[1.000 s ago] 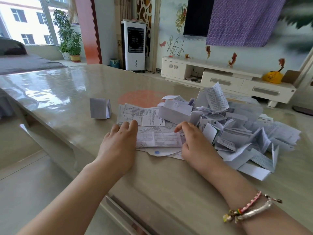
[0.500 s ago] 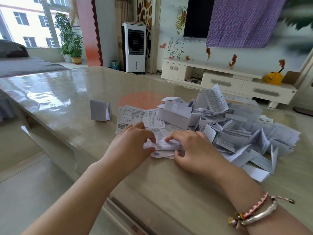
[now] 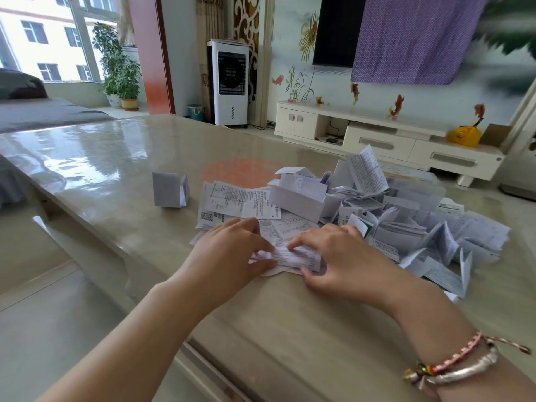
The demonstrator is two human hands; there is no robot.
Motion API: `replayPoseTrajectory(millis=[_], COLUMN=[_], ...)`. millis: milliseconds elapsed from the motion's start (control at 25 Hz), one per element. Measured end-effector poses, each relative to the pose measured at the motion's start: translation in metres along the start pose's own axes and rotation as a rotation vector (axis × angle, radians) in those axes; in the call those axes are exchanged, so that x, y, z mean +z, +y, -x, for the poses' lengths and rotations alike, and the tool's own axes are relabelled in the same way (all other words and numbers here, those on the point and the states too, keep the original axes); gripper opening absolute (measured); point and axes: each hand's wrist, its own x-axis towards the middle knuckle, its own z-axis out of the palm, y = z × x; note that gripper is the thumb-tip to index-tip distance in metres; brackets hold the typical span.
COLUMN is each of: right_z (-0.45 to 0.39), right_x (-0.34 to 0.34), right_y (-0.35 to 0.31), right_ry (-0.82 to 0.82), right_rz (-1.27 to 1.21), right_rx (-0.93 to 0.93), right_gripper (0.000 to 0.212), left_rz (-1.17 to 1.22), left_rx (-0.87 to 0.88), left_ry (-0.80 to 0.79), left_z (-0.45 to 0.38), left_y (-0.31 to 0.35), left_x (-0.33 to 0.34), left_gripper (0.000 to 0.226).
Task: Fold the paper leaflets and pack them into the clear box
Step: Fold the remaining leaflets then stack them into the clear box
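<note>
Both hands have drawn closer together since a second ago, when they were lying flat and apart on the sheets. Now the left hand (image 3: 232,250) is pinching one end of a folded leaflet (image 3: 293,255) while the right hand (image 3: 333,256) is gripping the other end, fingertips pressing on top, thumb curling under. Beneath it, flat printed sheets (image 3: 240,201) are lying on the glossy table (image 3: 116,158). Just beside the right hand, a heap of folded leaflets (image 3: 406,227) is spreading out, half burying the clear box (image 3: 417,190) behind it. Well apart to the left, one folded leaflet standing alone (image 3: 169,190) is sitting upright.
</note>
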Motion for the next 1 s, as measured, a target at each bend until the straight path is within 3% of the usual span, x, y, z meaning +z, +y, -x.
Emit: replayPoseTrajectory(millis=[120, 240, 320, 440, 520, 600, 800, 920, 1000], right_z=[0.0, -0.001, -0.002, -0.003, -0.005, -0.007, -0.006, -0.009, -0.014], right_x=[-0.004, -0.004, -0.005, -0.007, -0.007, -0.004, 0.004, 0.007, 0.013], right_y=[-0.002, -0.002, 0.0, -0.001, -0.002, -0.001, 0.0, 0.002, 0.003], right_ry=[0.004, 0.127, 0.272, 0.36, 0.347, 0.322, 0.129, 0.01, 0.034], right_rz=[0.044, 0.001, -0.165, -0.644, -0.835, -0.866, -0.759, -0.853, -0.776], right_rx=[-0.027, -0.01, 0.036, 0.107, 0.133, 0.155, 0.087, 0.13, 0.2], right_gripper=[0.039, 0.034, 0.028, 0.023, 0.016, 0.01, 0.026, 0.017, 0.013], left_rz=[0.01, -0.019, 0.034, 0.381, 0.604, 0.684, 0.502, 0.495, 0.465], left_rx=[0.031, 0.044, 0.015, -0.134, -0.193, -0.219, -0.272, -0.35, -0.419], left_ry=[0.034, 0.11, 0.191, 0.296, 0.31, 0.251, 0.016, -0.057, -0.033], left_z=[0.0, -0.002, -0.003, -0.006, -0.007, -0.006, -0.001, 0.002, 0.002], left_y=[0.001, 0.003, 0.003, 0.005, 0.007, 0.007, 0.0, 0.001, 0.001], left_x=[0.0, 0.0, 0.001, -0.001, -0.003, -0.004, 0.002, 0.004, 0.007], left_gripper=[0.023, 0.016, 0.014, 0.014, 0.017, 0.017, 0.007, 0.018, 0.026])
